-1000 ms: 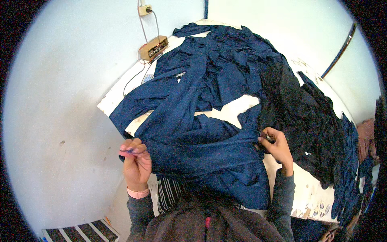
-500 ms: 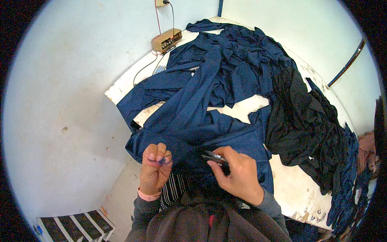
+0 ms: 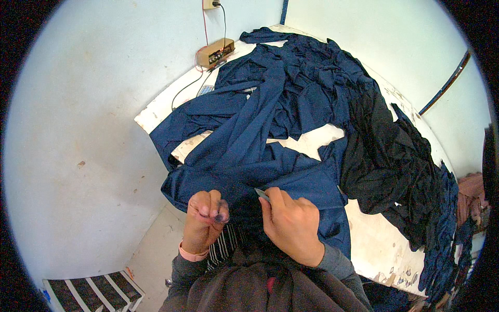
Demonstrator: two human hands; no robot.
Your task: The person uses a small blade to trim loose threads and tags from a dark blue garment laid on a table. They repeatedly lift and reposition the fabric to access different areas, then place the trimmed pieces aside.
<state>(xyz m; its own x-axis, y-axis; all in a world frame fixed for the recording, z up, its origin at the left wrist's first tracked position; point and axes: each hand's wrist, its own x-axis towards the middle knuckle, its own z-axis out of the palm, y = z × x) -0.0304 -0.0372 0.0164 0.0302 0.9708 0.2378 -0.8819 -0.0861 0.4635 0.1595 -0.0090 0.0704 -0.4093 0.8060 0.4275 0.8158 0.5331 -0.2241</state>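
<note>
My left hand [image 3: 207,217] is closed with its fingertips pinched together around a small dark blue tuft of thread [image 3: 220,219]. Facing it, my right hand [image 3: 291,223] is wrapped round small thread snips [image 3: 261,194]. Only the metal tip of the snips shows beyond the thumb and forefinger; the rest is hidden in the palm. Both hands are above the near edge of a large heap of navy blue cloth [image 3: 228,140], which spreads across a white table [image 3: 374,234]. A gap separates the two hands.
Black cloth [image 3: 384,156] lies on the heap's right side. At the back left stands a brown box-shaped device [image 3: 215,53] with cords running to a wall socket [image 3: 210,4]. A dark-and-white slatted piece [image 3: 93,291] is on the floor at lower left. Walls border the left and back.
My right hand has turned over the snips, so less of their blades shows, and has moved slightly left. My left hand has shifted slightly right and down, still pinching the thread.
</note>
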